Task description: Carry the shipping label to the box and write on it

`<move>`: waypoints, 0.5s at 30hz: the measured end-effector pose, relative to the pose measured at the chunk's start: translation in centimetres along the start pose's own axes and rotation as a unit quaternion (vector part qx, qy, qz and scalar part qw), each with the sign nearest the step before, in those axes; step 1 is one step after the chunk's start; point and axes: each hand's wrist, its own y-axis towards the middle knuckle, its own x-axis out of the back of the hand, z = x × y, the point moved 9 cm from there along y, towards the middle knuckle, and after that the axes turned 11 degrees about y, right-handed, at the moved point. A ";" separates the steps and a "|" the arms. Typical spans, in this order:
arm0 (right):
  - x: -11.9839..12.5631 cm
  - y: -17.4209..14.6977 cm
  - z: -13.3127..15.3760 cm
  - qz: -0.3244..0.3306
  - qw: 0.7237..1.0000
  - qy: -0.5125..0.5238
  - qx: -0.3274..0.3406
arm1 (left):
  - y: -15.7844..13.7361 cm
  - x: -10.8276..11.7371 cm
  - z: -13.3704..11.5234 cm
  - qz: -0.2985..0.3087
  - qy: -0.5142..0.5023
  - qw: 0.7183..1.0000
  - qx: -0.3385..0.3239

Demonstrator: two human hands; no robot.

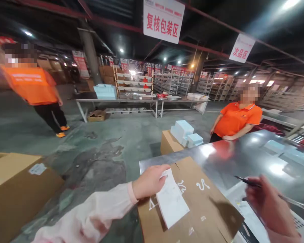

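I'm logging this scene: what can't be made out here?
Head view:
Print on the white paper in the left hand: too faint and small.
Cardboard beneath it: partly covered by the paper.
Right hand on the pen: exact grip blurred.
Large carton: cut off by the left edge.

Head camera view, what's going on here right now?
The left hand holds a white paper over brown cardboard on a metal table. The right hand holds a dark pen, its tip away from that paper. One person in orange stands at the table; another person is off to the left, facing away.
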 end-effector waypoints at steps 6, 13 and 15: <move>-12.4 -5.7 -1.4 0.130 0.988 0.008 -0.082 | 0.3 -0.4 1.0 -0.002 -0.026 1.000 -0.009; -13.7 -6.0 -2.5 0.199 0.978 -0.026 -0.047 | -0.2 -0.4 1.2 -0.008 -0.047 0.999 -0.006; -13.7 -5.9 -2.1 0.210 0.976 -0.047 -0.027 | -0.3 -0.3 1.2 -0.010 -0.049 0.999 -0.008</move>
